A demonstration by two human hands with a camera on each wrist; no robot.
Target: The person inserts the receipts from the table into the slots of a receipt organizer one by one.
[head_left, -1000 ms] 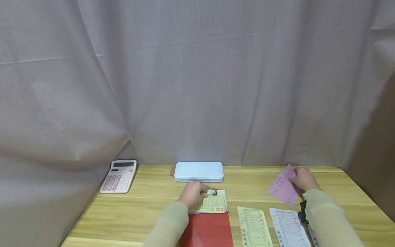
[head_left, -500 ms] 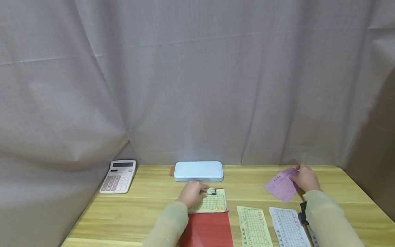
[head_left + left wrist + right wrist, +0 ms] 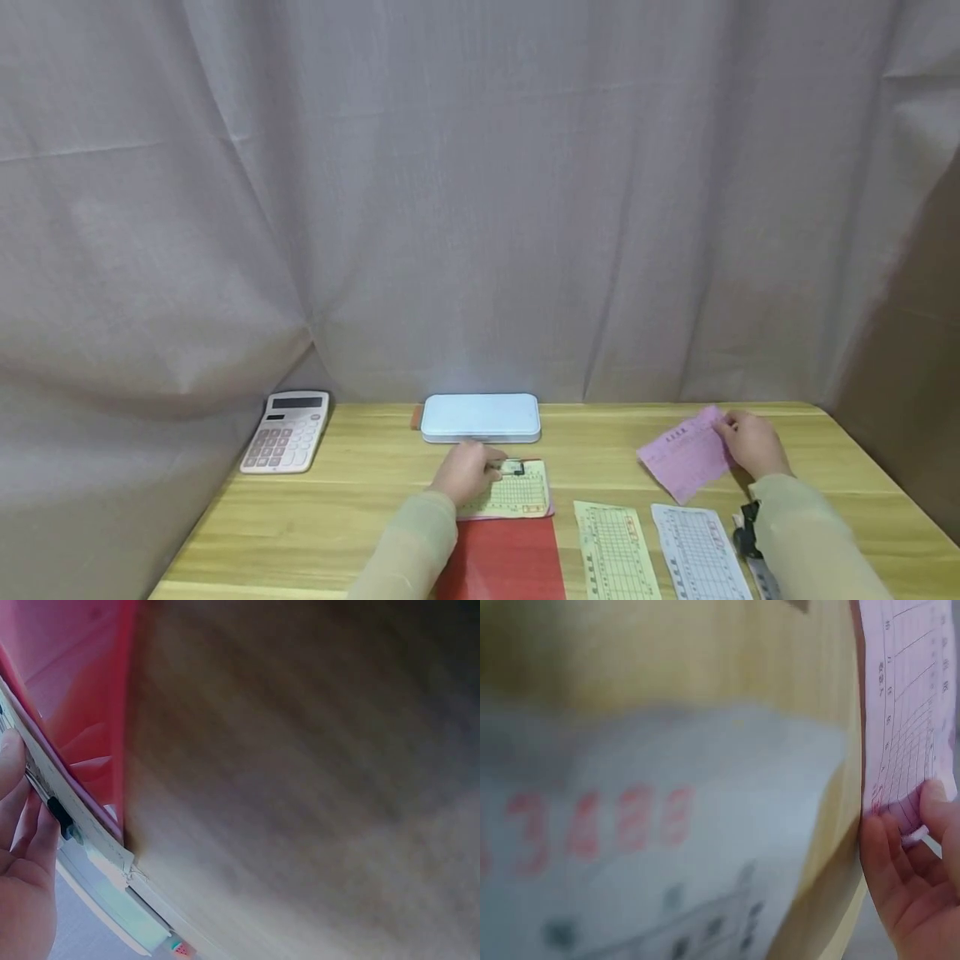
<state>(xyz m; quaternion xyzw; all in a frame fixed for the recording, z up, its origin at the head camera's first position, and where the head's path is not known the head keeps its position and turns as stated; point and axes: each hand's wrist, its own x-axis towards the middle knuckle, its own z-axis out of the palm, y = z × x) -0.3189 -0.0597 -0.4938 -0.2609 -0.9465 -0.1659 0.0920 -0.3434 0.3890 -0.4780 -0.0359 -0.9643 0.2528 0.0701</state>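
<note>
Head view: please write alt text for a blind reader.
A person's right hand pinches a pink form; the left hand holds the clip of a red clipboard bearing a yellow form. A loose yellow form, a white form, a calculator and a pale-blue case lie on the wooden table.

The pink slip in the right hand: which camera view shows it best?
The head view: the pink slip appears nearly whole, partly covered by the right hand. The right wrist view shows its printed lines closer, but cuts it off. The left wrist view does not show it.
</note>
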